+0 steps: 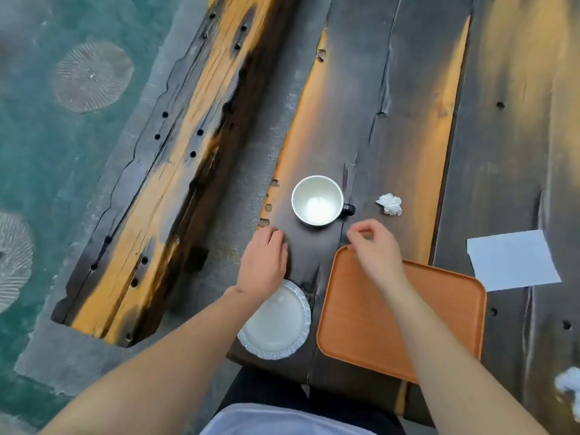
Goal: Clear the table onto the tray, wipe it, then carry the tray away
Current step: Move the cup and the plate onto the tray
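An orange wooden tray (pixel 376 324) lies empty on the dark plank table (pixel 392 105), near its front edge. A white cup (pixel 317 200) with a dark handle stands beyond the tray. Left of the tray sits a white frilled plate (pixel 279 324), partly under my left wrist. My left hand (pixel 263 262) rests flat on the table just short of the cup, holding nothing. My right hand (pixel 375 246) hovers over the tray's far left corner, fingers curled and empty. A crumpled tissue (pixel 389 204) lies right of the cup. A flat white napkin (pixel 511 260) lies right of the tray.
A second crumpled tissue (pixel 569 387) shows at the right edge. A burnt wooden bench (pixel 175 158) runs along the table's left side. Beyond it lies a teal floor (pixel 47 152) with round patterned discs. My legs are under the table's front edge.
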### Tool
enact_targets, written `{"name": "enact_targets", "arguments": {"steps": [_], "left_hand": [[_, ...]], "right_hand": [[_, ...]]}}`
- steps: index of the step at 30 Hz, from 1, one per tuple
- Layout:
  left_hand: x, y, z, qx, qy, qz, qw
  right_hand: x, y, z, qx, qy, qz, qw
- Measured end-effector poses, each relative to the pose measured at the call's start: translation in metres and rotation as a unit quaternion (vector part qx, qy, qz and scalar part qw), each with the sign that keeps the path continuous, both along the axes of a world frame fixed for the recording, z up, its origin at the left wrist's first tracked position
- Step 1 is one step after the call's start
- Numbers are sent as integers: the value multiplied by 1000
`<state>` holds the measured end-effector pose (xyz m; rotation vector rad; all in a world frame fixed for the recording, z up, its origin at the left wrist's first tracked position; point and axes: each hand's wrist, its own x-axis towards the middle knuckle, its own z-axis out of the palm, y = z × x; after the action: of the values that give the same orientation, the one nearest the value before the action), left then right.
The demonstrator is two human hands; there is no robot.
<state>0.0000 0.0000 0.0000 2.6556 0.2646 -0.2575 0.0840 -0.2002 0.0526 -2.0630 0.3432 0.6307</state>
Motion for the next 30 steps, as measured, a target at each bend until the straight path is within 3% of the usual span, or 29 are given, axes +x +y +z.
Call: {"name": "enact_targets", "arguments": {"steps": [3,7,16,30], "left_hand": [[27,1,-22,30,-29,-37,998],[36,8,-38,64,-37,-91,993],[40,17,-54,119,-89,-148,978],[41,12,-62,120,-84,-153,977]], "right_hand": [[32,19,-12,-30,-100,16,994],[49,33,-28,-57,-130,68,988],[59,23,-40,-138,-85,102,981],[32,-12,-35,-137,-132,10,982]]}}
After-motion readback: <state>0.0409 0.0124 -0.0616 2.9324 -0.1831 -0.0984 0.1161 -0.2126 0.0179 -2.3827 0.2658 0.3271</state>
